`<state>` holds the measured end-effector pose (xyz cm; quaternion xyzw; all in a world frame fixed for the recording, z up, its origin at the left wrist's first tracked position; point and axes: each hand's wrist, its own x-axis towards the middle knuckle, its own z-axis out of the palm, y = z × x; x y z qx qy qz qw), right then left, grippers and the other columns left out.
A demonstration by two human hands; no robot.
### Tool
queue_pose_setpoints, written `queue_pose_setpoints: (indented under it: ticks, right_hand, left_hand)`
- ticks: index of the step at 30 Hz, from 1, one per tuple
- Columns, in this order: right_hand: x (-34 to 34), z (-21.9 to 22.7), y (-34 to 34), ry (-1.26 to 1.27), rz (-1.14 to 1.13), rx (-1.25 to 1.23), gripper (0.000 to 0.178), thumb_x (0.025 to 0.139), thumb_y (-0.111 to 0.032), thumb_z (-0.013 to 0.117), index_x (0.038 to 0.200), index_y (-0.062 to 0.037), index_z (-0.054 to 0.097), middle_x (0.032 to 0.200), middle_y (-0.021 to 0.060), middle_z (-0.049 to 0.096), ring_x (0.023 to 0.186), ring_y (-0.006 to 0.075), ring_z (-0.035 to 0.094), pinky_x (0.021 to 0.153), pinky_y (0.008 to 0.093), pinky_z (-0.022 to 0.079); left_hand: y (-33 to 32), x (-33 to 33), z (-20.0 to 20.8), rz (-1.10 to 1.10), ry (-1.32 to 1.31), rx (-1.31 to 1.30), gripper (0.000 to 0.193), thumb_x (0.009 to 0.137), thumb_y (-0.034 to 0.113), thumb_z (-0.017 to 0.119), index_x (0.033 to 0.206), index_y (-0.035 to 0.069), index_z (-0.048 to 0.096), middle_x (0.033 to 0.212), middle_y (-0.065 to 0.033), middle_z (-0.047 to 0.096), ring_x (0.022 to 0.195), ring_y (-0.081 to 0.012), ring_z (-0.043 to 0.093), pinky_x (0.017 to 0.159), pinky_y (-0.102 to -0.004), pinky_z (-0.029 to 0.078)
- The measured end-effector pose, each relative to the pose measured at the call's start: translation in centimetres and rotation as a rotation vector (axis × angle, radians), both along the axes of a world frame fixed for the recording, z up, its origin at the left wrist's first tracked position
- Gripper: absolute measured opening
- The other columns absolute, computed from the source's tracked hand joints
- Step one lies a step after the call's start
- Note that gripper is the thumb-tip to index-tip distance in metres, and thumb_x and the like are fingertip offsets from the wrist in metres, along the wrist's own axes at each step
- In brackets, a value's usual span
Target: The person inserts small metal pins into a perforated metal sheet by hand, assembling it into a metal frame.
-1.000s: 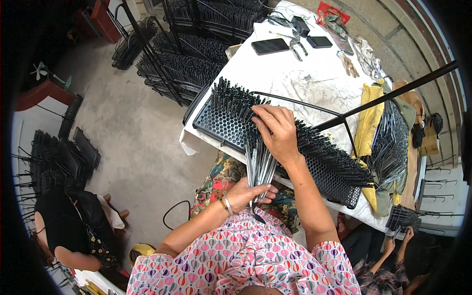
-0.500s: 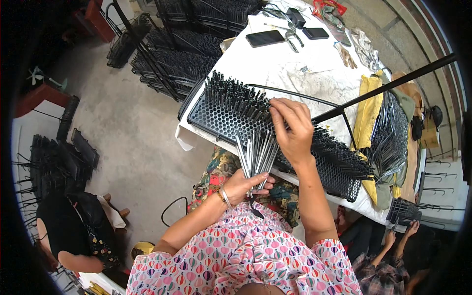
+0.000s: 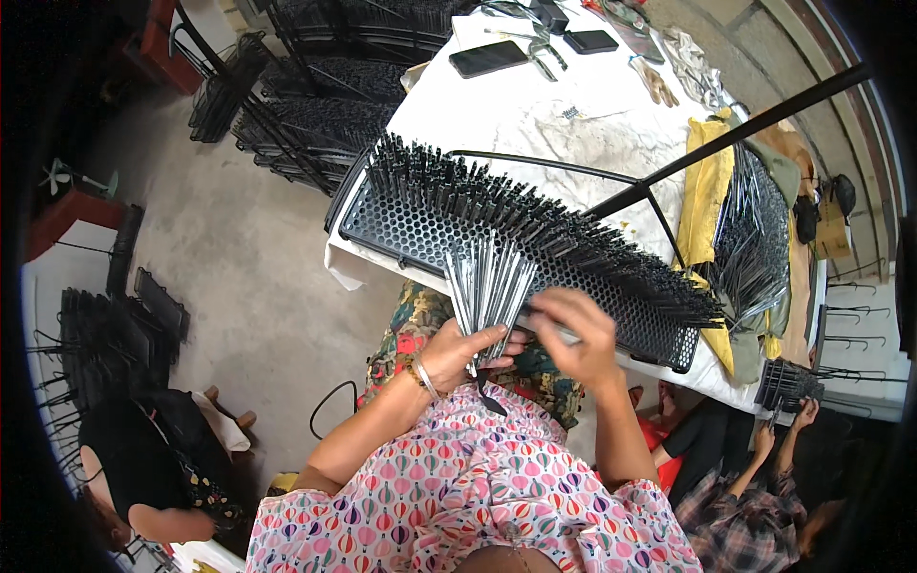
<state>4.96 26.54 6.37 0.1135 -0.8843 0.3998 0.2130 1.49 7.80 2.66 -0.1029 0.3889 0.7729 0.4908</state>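
Note:
My left hand [image 3: 460,351] is closed around a fanned bundle of thin silvery metal rods [image 3: 490,286], held upright above my lap. Below that hand a dark, leaf-shaped tip [image 3: 493,405] sticks out. Just right of the bundle is my right hand [image 3: 578,334], its fingers bent toward the rods and smeared by motion, so whether it grips one is not clear. Beyond both hands lies a long black perforated rack [image 3: 406,227] at the table edge. Dense rows of thin black rods [image 3: 535,222] stand up in its far side, while bare holes show along its near side.
A white-covered table [image 3: 487,119] carries a black phone [image 3: 488,59] and a glove [image 3: 653,84]. A black bar [image 3: 745,129] slants across the right side, near a yellow-edged pile of rods [image 3: 750,244]. Other people work at lower left and lower right; filled racks [image 3: 330,124] stand behind.
My right hand has come back from the standing rods on the rack to beside the bundle. The left hand still holds the bundle, and the view has shifted slightly.

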Motion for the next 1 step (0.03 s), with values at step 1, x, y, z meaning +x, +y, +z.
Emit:
queue_pose_setpoints:
  ticks: [1]
  right_hand:
    - [0.68,0.3,-0.28,-0.045,0.101,0.03,0.021,0.069,-0.001,0.071,0.089,-0.0052,0.069,0.091,0.0132,0.066,0.085,0.0283,0.063,0.08,0.0335,0.049]
  left_hand:
    - [0.0,0.09,-0.34,0.005,0.027,-0.023,0.028,0.088,0.013,0.058,0.114,0.003,0.056,0.102,-0.0127,0.063,0.09,-0.0245,0.063,0.071,-0.0304,0.055]
